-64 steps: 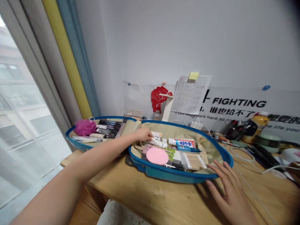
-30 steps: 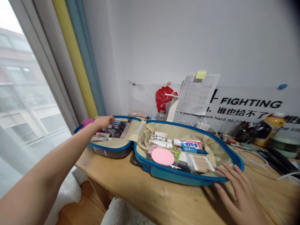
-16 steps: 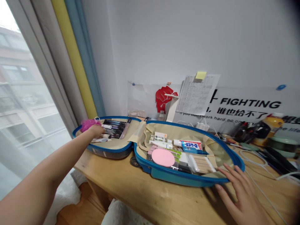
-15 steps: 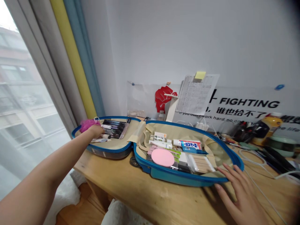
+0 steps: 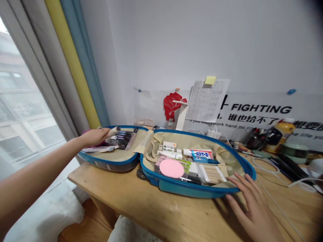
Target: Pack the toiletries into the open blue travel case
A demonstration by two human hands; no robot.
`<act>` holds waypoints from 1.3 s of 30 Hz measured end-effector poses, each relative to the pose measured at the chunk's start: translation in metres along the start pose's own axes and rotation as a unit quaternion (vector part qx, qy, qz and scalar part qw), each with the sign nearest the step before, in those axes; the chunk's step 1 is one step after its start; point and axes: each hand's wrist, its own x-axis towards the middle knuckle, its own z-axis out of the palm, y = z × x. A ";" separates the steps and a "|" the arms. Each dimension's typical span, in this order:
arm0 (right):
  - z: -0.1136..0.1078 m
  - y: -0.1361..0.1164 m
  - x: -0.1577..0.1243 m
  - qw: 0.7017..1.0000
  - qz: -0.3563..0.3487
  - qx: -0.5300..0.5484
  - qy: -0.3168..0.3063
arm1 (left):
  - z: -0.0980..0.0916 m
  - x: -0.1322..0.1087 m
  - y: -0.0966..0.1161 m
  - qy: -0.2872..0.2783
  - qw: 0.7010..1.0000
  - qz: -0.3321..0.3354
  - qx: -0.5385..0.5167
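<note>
Our left hand (image 5: 94, 137) is up over the left half of an open blue suitcase (image 5: 191, 190). Its fingers are closed around a pale stick with a dark tip (image 5: 113, 131), and we think it may be a makeup brush. Just under that hand lie more makeup sticks (image 5: 121, 144) in the suitcase. Our right hand (image 5: 252, 210) is open, with its fingers spread apart, and it sits on the wooden worktop (image 5: 151, 205) just beside the front edge of the other half. In that half we see a round pink sponge (image 5: 171, 168), a pack of cotton swabs (image 5: 212, 174) and a white and blue tube (image 5: 198, 153). The two halves of the suitcase lie open, side by side, on the worktop.
</note>
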 end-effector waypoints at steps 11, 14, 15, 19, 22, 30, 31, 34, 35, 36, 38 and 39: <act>0.003 0.000 0.000 1.000 -0.017 -0.009 0.024 | -0.034 0.058 0.193 -0.015 0.959 0.275 -0.063; 0.003 0.000 0.000 1.000 -0.013 -0.008 0.022 | -0.016 0.074 0.228 -0.072 0.952 0.295 -0.038; 0.003 0.000 0.000 1.000 -0.012 -0.009 0.020 | -0.010 0.078 0.235 -0.087 0.950 0.298 -0.031; 0.002 0.001 -0.001 1.000 -0.017 -0.016 0.019 | 0.009 0.086 0.249 -0.113 0.949 0.293 -0.019; 0.001 0.000 0.000 0.999 -0.023 -0.021 0.021 | 0.015 0.086 0.250 -0.127 0.950 0.285 -0.017; 0.001 -0.001 0.000 1.000 -0.014 -0.008 0.019 | 0.013 0.083 0.246 -0.172 0.945 0.277 -0.041; 0.002 -0.001 0.000 1.000 -0.011 -0.006 0.017 | 0.013 0.083 0.245 -0.176 0.944 0.275 -0.047; 0.002 0.000 -0.001 1.000 -0.006 -0.003 0.017 | 0.015 0.082 0.244 -0.179 0.945 0.267 -0.061; 0.003 0.000 -0.001 1.000 -0.006 -0.003 0.018 | 0.016 0.081 0.245 -0.177 0.946 0.263 -0.066; 0.003 0.001 -0.001 1.000 -0.006 -0.004 0.017 | 0.016 0.081 0.245 -0.174 0.947 0.260 -0.070; 0.003 0.001 -0.001 1.000 -0.005 -0.005 0.016 | 0.013 0.082 0.245 -0.164 0.950 0.254 -0.081; 0.003 0.001 -0.001 1.000 -0.003 -0.007 0.015 | 0.010 0.082 0.242 -0.155 0.951 0.251 -0.088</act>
